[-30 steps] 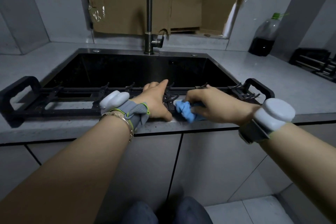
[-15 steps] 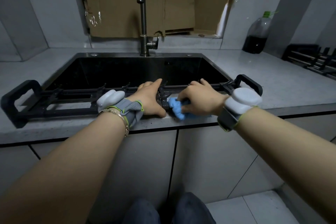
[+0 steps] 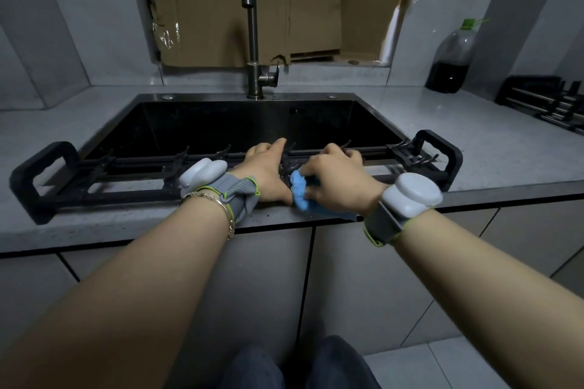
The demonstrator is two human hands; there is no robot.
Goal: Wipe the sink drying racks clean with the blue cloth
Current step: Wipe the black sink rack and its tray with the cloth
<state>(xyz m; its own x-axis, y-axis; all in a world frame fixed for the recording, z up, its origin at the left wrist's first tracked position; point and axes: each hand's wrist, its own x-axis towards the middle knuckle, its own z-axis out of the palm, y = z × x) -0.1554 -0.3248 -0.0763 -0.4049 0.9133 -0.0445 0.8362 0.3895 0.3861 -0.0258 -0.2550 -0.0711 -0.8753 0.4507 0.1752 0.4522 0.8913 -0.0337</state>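
Note:
A long black drying rack (image 3: 104, 178) with a loop handle at each end lies across the front edge of the dark sink (image 3: 221, 123). My left hand (image 3: 267, 172) rests on the rack's middle, fingers stretched over its bars. Just to its right, my right hand (image 3: 335, 181) grips a crumpled blue cloth (image 3: 300, 193) and presses it against the rack's front bar. Most of the cloth is hidden under the hand.
A second black rack (image 3: 546, 103) lies on the counter at the far right. A plastic bottle (image 3: 450, 60) of dark liquid stands at the back right. The tap (image 3: 252, 41) rises behind the sink. Grey counter (image 3: 474, 142) surrounds it.
My right hand has slid the blue cloth leftward along the rack until it sits against my left hand. The left hand stayed on the rack.

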